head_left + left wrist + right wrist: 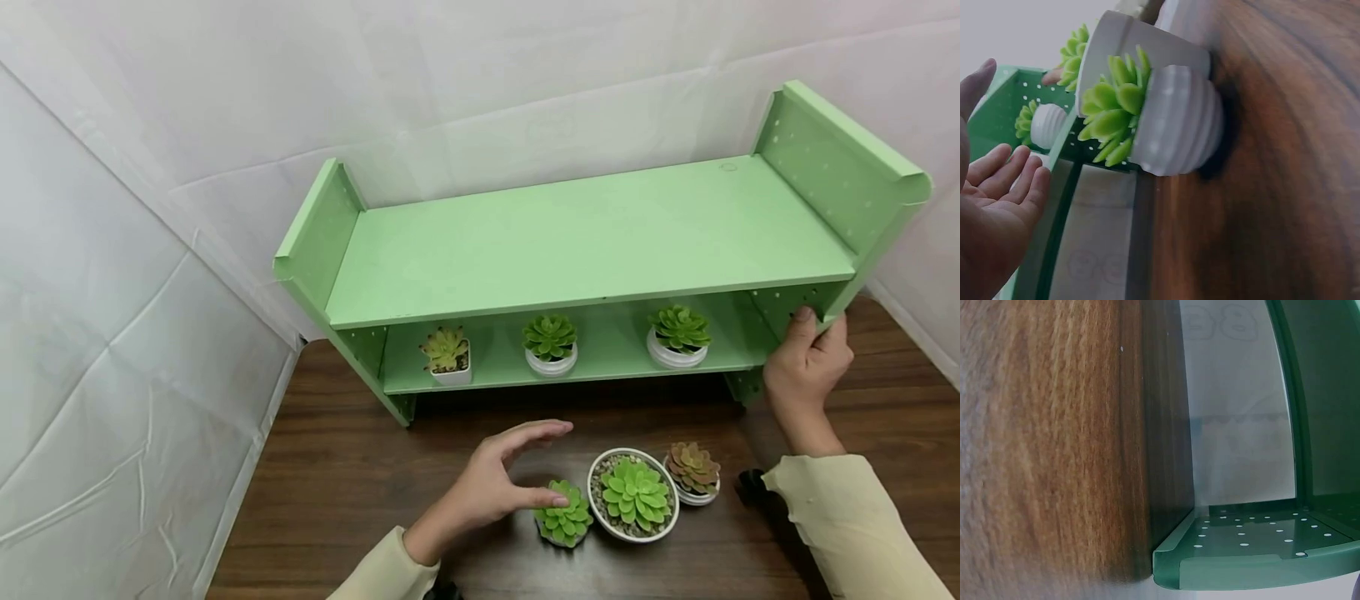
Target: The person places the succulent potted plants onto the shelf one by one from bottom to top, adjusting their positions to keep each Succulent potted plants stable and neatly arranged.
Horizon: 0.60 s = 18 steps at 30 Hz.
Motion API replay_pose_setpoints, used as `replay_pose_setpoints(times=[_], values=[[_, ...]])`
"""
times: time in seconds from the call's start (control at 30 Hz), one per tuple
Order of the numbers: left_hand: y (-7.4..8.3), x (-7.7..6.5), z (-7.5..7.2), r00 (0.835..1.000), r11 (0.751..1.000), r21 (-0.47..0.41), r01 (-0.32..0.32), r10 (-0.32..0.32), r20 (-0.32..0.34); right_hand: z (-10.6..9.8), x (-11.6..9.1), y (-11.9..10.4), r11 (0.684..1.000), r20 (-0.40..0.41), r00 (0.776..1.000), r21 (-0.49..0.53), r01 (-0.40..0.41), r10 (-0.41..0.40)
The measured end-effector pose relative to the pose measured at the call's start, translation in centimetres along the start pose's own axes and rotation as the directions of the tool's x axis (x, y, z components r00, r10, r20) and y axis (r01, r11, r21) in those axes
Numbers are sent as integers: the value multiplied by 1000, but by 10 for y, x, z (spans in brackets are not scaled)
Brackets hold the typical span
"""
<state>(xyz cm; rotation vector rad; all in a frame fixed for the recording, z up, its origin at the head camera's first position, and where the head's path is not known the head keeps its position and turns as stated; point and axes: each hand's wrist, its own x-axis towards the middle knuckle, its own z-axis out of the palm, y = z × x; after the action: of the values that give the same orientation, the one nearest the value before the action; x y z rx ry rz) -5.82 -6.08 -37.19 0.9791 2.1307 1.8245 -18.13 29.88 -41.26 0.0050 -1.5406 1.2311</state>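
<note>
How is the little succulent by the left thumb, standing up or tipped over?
Upright: the green succulent faces up, and its ribbed pot sits base-down on the wooden table.

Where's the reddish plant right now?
In the head view, the reddish plant sits on the wooden table, right of centre, just right of the big round pot and in front of the green shelf.

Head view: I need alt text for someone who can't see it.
A person's right hand grips the right end of a green shelf, while the left hand is held open by the leftmost potted succulent of three on a wooden table. Three more potted succulents stand on the shelf's lower board.
</note>
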Motion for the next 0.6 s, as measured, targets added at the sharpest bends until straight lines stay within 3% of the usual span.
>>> replay_pose_setpoints(times=[0.4, 0.6], values=[[-18, -15, -2, 999, 1000, 19, 25, -26, 38, -2, -1, 8, 1000, -15, 1000, -15, 3, -3], [-37, -22, 0, 998, 999, 35, 31, -33, 57, 0, 0, 2, 1000, -14, 1000, 17, 2, -2]])
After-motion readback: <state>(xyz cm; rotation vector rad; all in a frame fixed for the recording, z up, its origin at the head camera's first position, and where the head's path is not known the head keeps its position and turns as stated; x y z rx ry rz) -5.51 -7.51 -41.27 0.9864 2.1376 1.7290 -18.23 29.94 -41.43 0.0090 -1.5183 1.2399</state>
